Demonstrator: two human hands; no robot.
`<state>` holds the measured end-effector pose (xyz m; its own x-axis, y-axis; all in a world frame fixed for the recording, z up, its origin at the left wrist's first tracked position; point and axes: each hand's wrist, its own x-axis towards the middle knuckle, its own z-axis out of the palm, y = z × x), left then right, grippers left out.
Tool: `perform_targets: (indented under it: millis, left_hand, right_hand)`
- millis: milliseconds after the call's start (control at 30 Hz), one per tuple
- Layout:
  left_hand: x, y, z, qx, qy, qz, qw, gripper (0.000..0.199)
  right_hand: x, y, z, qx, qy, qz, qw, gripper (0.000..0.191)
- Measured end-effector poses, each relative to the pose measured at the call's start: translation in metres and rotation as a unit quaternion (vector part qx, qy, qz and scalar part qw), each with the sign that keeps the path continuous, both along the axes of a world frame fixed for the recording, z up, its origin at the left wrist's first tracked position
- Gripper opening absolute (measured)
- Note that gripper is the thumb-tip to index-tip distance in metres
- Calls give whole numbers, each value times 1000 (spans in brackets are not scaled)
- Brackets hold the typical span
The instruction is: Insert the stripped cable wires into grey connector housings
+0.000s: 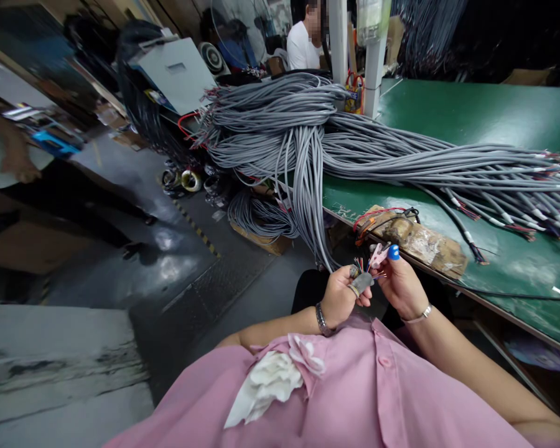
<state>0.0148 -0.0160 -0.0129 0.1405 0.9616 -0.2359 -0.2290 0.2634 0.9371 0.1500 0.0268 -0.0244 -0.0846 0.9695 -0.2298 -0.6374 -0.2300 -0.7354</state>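
Close in front of my chest, my left hand (340,297) is closed around a grey cable end, with thin coloured wires (360,264) fanned out above the fingers. Grey tape or a wrap covers its thumb. Just to the right, my right hand (404,287) pinches a small pink clip (378,256) beside the wire tips; a blue cover (393,252) sits on a fingertip. A large bundle of grey cables (280,124) lies on the green table (476,112), and some strands hang over its edge toward my left hand.
A tape-wrapped block (429,246) with red and black leads lies at the table's front edge. Coiled cables (261,214) sit low beside the table. One person (303,46) is behind the bundle; another person (14,155) stands at the left on the floor.
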Motion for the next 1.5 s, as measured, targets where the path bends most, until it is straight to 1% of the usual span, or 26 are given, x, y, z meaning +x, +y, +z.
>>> perform_targets:
  millis: [100, 267, 333, 467, 500, 567, 667, 767, 833, 933, 967, 1000, 1100, 1167, 1300, 1500]
  left_hand:
    - [0, 0, -3, 0, 3, -3, 1000, 32]
    - [0, -1, -4, 13, -5, 7, 1000, 30]
    - [-1, -2, -4, 18, -15, 18, 1000, 30]
    - [-4, -6, -4, 20, -38, 26, 999, 29]
    - [-5, -7, -5, 21, -43, 28, 998, 29]
    - [-6, -8, -4, 24, -50, 36, 998, 29]
    - [-6, -6, -2, 30, -54, 52, 997, 30]
    - [-4, -4, 3, 41, -44, 66, 996, 30]
    - [-3, -2, 6, 51, -33, 72, 996, 30]
    - [-3, 0, 10, 65, -1, 72, 995, 32]
    - [-3, 1, 11, 69, 12, 70, 995, 33]
    - [-4, 1, 11, 73, 25, 67, 995, 34]
    - [-4, 2, 11, 79, 53, 61, 994, 36]
    - [-5, 2, 9, 80, 63, 59, 993, 37]
    - [-5, 1, 5, 81, 76, 56, 992, 36]
    - [-6, -1, 2, 86, 93, 40, 991, 37]
  right_hand:
    - [-2, 1, -1, -5, 6, -20, 1000, 30]
    - [-4, -1, 0, -2, 25, -17, 1000, 31]
    - [-3, -3, 2, -7, 46, 8, 999, 34]
    - [2, -4, 8, -23, 76, 82, 993, 50]
    - [4, -4, 9, -26, 80, 94, 992, 50]
    - [7, -3, 11, -26, 80, 106, 991, 41]
    - [10, -2, 11, -21, 56, 94, 994, 22]
    - [10, -5, 6, -19, 24, 79, 996, 25]
    - [10, -7, 1, 3, -22, 38, 999, 25]
    - [9, -10, -5, 45, -109, -55, 991, 22]
    - [9, -10, -6, 50, -121, -64, 989, 23]
    - [8, -9, -6, 48, -117, -53, 990, 26]
    - [5, -6, -3, 22, -57, 35, 998, 35]
    - [3, -3, -1, 5, -20, 64, 998, 37]
    - [1, -1, -1, -13, 6, 38, 999, 32]
    - [-1, -3, -1, 0, 18, 28, 999, 34]
